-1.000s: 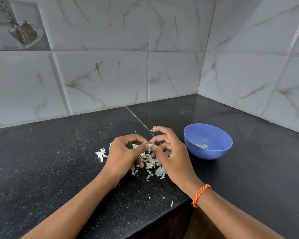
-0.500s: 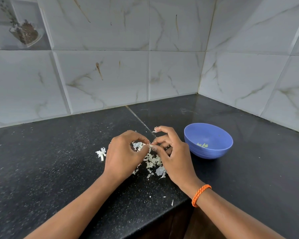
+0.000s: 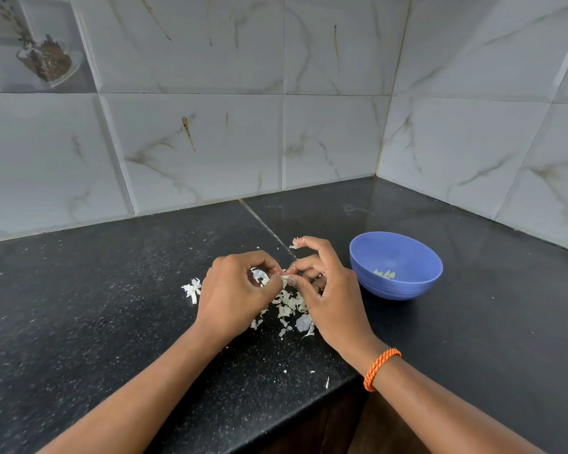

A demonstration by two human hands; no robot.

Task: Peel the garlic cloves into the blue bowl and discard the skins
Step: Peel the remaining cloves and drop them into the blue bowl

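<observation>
Blue bowl: plastic, upright on the black counter, the landmark for the places below; a few pale peeled cloves lie at its bottom.
Garlic clove: small and pale, pinched between the two hands, just left of the bowl and above the counter.
Left hand: fingers curled, thumb and fingertips nipping the clove from the side away from the bowl.
Right hand: between the clove and the bowl, thumb and forefinger pinching the clove; the other fingers are bent and raised, with a scrap of skin at one fingertip.
Skins: loose white heap on the counter under both hands, left of the bowl; one flake cluster lies farther left still.
Bracelet: orange cord on the right wrist, nearer the viewer than the bowl.
</observation>
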